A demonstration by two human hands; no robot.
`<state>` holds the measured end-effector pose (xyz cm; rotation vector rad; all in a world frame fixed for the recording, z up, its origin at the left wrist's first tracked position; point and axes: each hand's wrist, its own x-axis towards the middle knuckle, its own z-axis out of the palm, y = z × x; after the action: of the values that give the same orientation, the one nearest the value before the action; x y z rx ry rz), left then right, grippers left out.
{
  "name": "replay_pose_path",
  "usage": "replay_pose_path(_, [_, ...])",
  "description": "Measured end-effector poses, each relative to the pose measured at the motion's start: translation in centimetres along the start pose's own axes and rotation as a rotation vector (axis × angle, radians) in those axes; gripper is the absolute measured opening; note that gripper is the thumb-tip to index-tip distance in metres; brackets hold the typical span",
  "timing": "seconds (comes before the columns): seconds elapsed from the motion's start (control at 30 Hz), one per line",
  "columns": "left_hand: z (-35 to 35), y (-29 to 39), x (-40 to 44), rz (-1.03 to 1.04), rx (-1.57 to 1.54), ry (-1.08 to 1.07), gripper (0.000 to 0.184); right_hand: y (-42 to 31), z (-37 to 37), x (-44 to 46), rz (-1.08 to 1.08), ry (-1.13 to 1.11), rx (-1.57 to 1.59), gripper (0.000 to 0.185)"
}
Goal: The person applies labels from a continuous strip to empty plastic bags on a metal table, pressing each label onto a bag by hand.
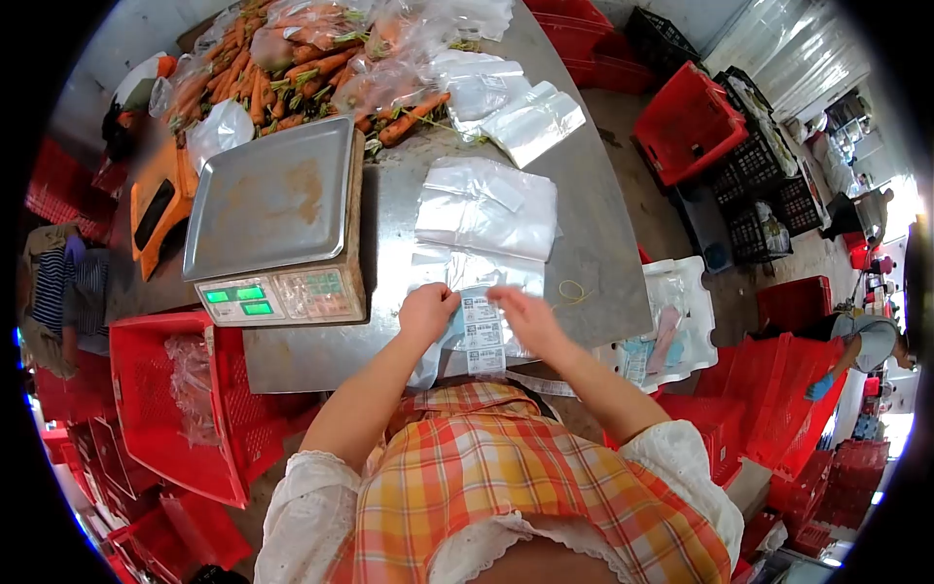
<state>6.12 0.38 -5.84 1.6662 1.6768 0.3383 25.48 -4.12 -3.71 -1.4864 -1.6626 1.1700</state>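
A strip of printed white labels (484, 336) hangs between my hands at the table's near edge. My left hand (426, 313) is closed, its fingertips pinched at the strip's upper left side. To the right, my right hand (530, 321) has its fingers curled in over the strip's top; what they pinch, if anything, is too small to make out. Just beyond both hands lies a stack of clear plastic bags (486, 209), flat on the metal table (603, 292).
Left of the bags stands a scale (272, 209) with lit green displays. Carrots (311, 68) and plastic bags are heaped behind it. More folded bags (533, 122) lie at the back right. Red crates (180, 409) flank the table; a white tray (696, 316) sits to the right.
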Motion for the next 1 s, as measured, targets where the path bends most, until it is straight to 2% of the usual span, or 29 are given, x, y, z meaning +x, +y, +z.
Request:
replay_pose_path(0.03, [0.2,0.0,0.0,0.035,0.038,0.032,0.028,0.8,0.5,-0.5,0.003,0.004,0.000,0.026])
replay_pose_path(0.1, [0.2,-0.1,-0.2,0.049,0.090,-0.021,0.029,1.7,1.5,-1.4,-0.243,-0.022,-0.227,0.028])
replay_pose_path(0.17, [-0.6,-0.1,-0.4,0.074,0.144,-0.067,0.030,2.0,1.6,-1.4,-0.276,-0.033,-0.278,0.028])
replay_pose_path(0.23, [-2.4,-0.7,-1.9,0.129,0.304,-0.408,0.032,1.9,1.3,-1.4,-0.311,-0.049,-0.336,0.030])
replay_pose_path(0.3, [-3.7,-2.9,-3.4,0.187,0.272,-0.539,0.031,1.5,1.4,-1.6,-0.492,-0.026,-0.572,0.027])
replay_pose_path(0.33, [-4.4,-3.8,-4.5,0.232,0.192,-0.542,0.024,1.9,1.4,-1.6,-0.487,-0.024,-0.566,0.027])
replay_pose_path(0.4, [-5.5,-4.4,-6.2,0.092,-0.013,-0.607,0.016,2.8,1.6,-1.2,-0.560,0.020,-0.579,0.021])
replay_pose_path(0.43, [-6.4,-3.6,-7.0,0.084,-0.012,-0.614,0.016,2.8,1.6,-1.0,-0.581,0.072,-0.580,0.015])
replay_pose_path(0.5, [-7.6,-1.8,-8.2,0.242,0.069,-0.557,0.014,3.2,1.6,-0.3,-0.593,0.065,-0.532,0.013])
replay_pose_path(0.53, [-7.5,-1.8,-8.6,0.237,0.065,-0.559,0.014,3.2,1.5,0.1,-0.612,0.061,-0.492,0.011])
replay_pose_path(0.6, [-7.5,-1.4,-9.2,0.549,0.227,-0.379,0.014,2.8,1.0,0.6,-0.601,0.039,-0.438,0.011])
replay_pose_path(0.67, [-7.6,-0.2,-9.4,0.466,0.254,-0.421,0.017,2.4,0.6,1.0,-0.318,-0.038,-0.283,0.014])
replay_pose_path(0.7, [-7.4,0.3,-9.4,0.439,0.111,-0.355,0.014,1.5,0.0,1.7,-0.321,-0.046,-0.282,0.014])
replay_pose_path(0.73, [-7.1,0.7,-9.3,0.410,-0.030,-0.290,0.012,0.3,-1.1,2.9,-0.081,-0.156,-0.239,0.017])
replay_pose_path(0.77, [-6.6,1.1,-8.7,0.404,-0.031,-0.290,0.012,-0.2,-2.0,4.0,0.160,-0.262,-0.194,0.019])
replay_pose_path(0.8, [-6.1,1.4,-7.7,0.349,-0.080,-0.203,0.012,1.1,-2.7,5.2,0.172,-0.120,-0.121,0.022])
replay_pose_path(0.83, [-5.5,1.7,-6.4,0.294,-0.129,-0.115,0.012,-0.3,-3.1,5.7,0.146,0.257,-0.163,0.019])
replay_pose_path(0.9, [-3.9,1.3,-3.5,0.135,-0.200,-0.050,0.019,-3.4,-4.8,6.0,-0.440,0.806,-0.272,0.020])
replay_pose_path(0.93, [-3.1,0.8,-2.3,0.091,-0.183,-0.014,0.021,-4.2,-4.9,5.4,-0.442,0.806,-0.275,0.020])
replay_pose_path(1.0, [-1.7,-0.2,-0.9,0.047,-0.104,-0.003,0.023,-4.9,-4.0,2.7,-0.522,0.561,-0.246,0.025])
